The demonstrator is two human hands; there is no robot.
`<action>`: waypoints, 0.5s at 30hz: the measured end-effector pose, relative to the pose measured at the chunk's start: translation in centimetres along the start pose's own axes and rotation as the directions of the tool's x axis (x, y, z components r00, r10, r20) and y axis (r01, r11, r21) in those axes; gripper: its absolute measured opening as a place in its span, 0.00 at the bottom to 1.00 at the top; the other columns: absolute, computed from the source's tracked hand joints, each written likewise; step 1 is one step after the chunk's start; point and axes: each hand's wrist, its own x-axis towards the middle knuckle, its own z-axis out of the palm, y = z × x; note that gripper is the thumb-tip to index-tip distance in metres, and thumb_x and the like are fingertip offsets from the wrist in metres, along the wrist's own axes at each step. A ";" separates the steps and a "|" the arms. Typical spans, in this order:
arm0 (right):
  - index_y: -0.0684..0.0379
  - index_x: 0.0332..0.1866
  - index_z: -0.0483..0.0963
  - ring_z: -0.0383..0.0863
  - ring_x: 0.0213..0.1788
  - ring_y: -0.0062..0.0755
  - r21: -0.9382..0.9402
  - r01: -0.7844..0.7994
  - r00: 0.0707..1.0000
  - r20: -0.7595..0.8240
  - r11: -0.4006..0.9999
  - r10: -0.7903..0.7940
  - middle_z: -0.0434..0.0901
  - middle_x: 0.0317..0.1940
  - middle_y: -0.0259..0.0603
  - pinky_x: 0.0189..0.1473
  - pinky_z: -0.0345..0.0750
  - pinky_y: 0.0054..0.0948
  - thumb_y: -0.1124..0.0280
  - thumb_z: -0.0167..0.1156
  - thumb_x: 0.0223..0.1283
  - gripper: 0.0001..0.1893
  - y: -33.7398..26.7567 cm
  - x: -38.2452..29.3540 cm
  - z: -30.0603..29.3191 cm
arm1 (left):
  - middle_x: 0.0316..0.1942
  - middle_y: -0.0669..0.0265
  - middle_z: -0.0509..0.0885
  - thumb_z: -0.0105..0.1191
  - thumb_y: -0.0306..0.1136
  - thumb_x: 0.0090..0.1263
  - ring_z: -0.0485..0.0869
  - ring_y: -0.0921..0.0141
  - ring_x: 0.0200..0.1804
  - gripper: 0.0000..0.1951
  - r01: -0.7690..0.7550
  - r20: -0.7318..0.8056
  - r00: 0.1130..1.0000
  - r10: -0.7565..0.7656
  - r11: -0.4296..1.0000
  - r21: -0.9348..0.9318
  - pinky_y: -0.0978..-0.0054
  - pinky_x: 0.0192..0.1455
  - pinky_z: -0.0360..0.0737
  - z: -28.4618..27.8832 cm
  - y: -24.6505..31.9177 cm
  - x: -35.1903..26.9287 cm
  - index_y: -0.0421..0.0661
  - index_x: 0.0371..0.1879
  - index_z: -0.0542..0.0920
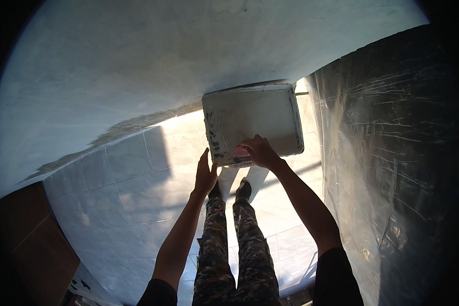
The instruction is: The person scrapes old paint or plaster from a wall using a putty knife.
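A rectangular tray (258,111) with a raised rim is before me, coated in a pale, paint-like layer. Dark ribs or gaps show along its left side. My right hand (262,152) is bent over the tray's near edge, its fingers closed on a pinkish piece (240,151); whether this is a cloth, a sponge or a tool I cannot tell. At the tray's near left corner is my left hand (205,176), fingers extended and thumb apart. Whether it touches the rim is unclear. What bears the tray is hidden.
A pale coated wall (157,65) rises behind the tray, with a rough grey strip (128,128) low down. Plastic sheeting (371,145) hangs on the right. Under me are light floor tiles (137,191) and my shoes (243,189). A brown panel (34,233) stands at the left.
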 end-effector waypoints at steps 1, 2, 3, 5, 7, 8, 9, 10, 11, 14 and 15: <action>0.46 0.52 0.81 0.76 0.50 0.44 0.030 -0.019 0.999 0.044 0.999 0.018 0.81 0.45 0.45 0.56 0.71 0.43 0.66 0.58 0.66 0.12 0.1 0.4 0.0 | 0.72 0.47 0.63 0.46 0.40 0.76 0.62 0.53 0.73 0.31 -0.001 -0.006 1.000 0.001 1.000 -0.004 0.58 0.75 0.58 -0.1 -0.1 -0.1 0.38 0.73 0.57; 0.46 0.52 0.81 0.76 0.50 0.44 0.030 -0.019 0.999 0.041 0.999 0.018 0.81 0.45 0.45 0.56 0.71 0.43 0.66 0.58 0.66 0.12 0.2 0.8 0.0 | 0.72 0.47 0.63 0.47 0.40 0.76 0.62 0.53 0.73 0.31 -0.002 -0.013 1.000 0.002 1.000 -0.007 0.59 0.75 0.58 -0.2 -0.2 -0.2 0.38 0.73 0.57; 0.47 0.52 0.81 0.77 0.51 0.44 0.066 -0.033 0.997 0.072 0.997 0.029 0.81 0.46 0.46 0.57 0.71 0.43 0.66 0.58 0.66 0.12 0.2 1.2 0.1 | 0.72 0.47 0.63 0.47 0.40 0.76 0.62 0.53 0.73 0.31 -0.003 -0.014 1.000 0.002 1.000 -0.005 0.59 0.75 0.58 -0.3 -0.3 -0.3 0.38 0.73 0.57; 0.47 0.52 0.81 0.77 0.52 0.45 0.104 -0.047 0.994 0.100 0.993 0.036 0.81 0.46 0.48 0.58 0.71 0.42 0.65 0.57 0.66 0.12 0.2 2.0 0.1 | 0.73 0.48 0.61 0.48 0.37 0.76 0.59 0.57 0.76 0.30 0.039 0.005 0.999 -0.039 0.999 -0.008 0.61 0.77 0.55 -0.7 -0.4 -0.5 0.38 0.73 0.57; 0.48 0.53 0.80 0.78 0.53 0.47 0.142 -0.046 0.988 0.153 0.989 0.024 0.81 0.45 0.48 0.59 0.72 0.43 0.66 0.57 0.65 0.13 0.8 3.0 0.4 | 0.72 0.48 0.63 0.49 0.38 0.75 0.61 0.55 0.74 0.31 0.024 -0.013 1.000 -0.024 1.000 -0.004 0.60 0.76 0.57 -0.7 -0.4 -0.5 0.37 0.72 0.58; 0.48 0.53 0.80 0.78 0.53 0.47 0.142 -0.044 0.988 0.150 0.989 0.023 0.81 0.45 0.48 0.59 0.72 0.43 0.66 0.57 0.65 0.13 1.2 3.4 0.5 | 0.71 0.47 0.64 0.49 0.38 0.74 0.63 0.52 0.73 0.31 0.012 -0.030 0.999 -0.012 1.000 0.000 0.58 0.75 0.59 -0.7 -0.4 -0.5 0.37 0.72 0.58; 0.50 0.53 0.80 0.79 0.52 0.47 0.141 -0.052 0.986 0.165 0.989 0.028 0.81 0.45 0.48 0.58 0.73 0.43 0.66 0.57 0.65 0.13 1.2 3.9 0.6 | 0.71 0.47 0.64 0.49 0.38 0.74 0.63 0.52 0.73 0.31 0.012 -0.034 0.999 -0.012 1.000 0.004 0.58 0.75 0.59 -1.0 -0.3 -0.5 0.37 0.72 0.58; 0.52 0.53 0.80 0.80 0.52 0.48 0.140 -0.060 0.983 0.180 0.988 0.034 0.82 0.46 0.49 0.57 0.75 0.43 0.67 0.57 0.64 0.13 1.2 4.2 0.6 | 0.70 0.47 0.65 0.50 0.38 0.74 0.63 0.52 0.73 0.31 0.003 -0.034 0.999 -0.003 1.000 0.005 0.58 0.75 0.59 -1.1 -0.3 -0.6 0.37 0.72 0.59; 0.52 0.53 0.80 0.80 0.52 0.48 0.141 -0.056 0.984 0.178 0.988 0.030 0.82 0.46 0.49 0.57 0.75 0.43 0.67 0.57 0.64 0.13 1.2 4.3 0.5 | 0.70 0.46 0.65 0.51 0.37 0.73 0.63 0.52 0.72 0.31 -0.006 -0.034 0.999 0.006 1.000 0.005 0.58 0.74 0.60 -1.3 -0.1 -0.7 0.37 0.72 0.59; 0.55 0.53 0.80 0.82 0.50 0.47 0.299 -0.115 0.975 0.216 0.947 0.051 0.83 0.47 0.50 0.55 0.77 0.40 0.68 0.57 0.63 0.14 0.4 4.8 -0.6 | 0.70 0.47 0.66 0.51 0.37 0.73 0.64 0.52 0.72 0.31 -0.012 -0.049 0.999 0.014 0.999 0.036 0.58 0.74 0.60 -2.2 0.0 -0.8 0.37 0.71 0.60; 0.57 0.52 0.80 0.83 0.50 0.46 0.280 -0.139 0.974 0.214 0.950 0.080 0.83 0.48 0.50 0.55 0.77 0.39 0.69 0.58 0.63 0.14 0.3 4.8 -1.1 | 0.70 0.47 0.66 0.51 0.37 0.73 0.64 0.53 0.72 0.31 -0.023 -0.044 0.999 0.026 0.998 0.051 0.58 0.74 0.59 -2.5 0.2 -0.7 0.37 0.71 0.60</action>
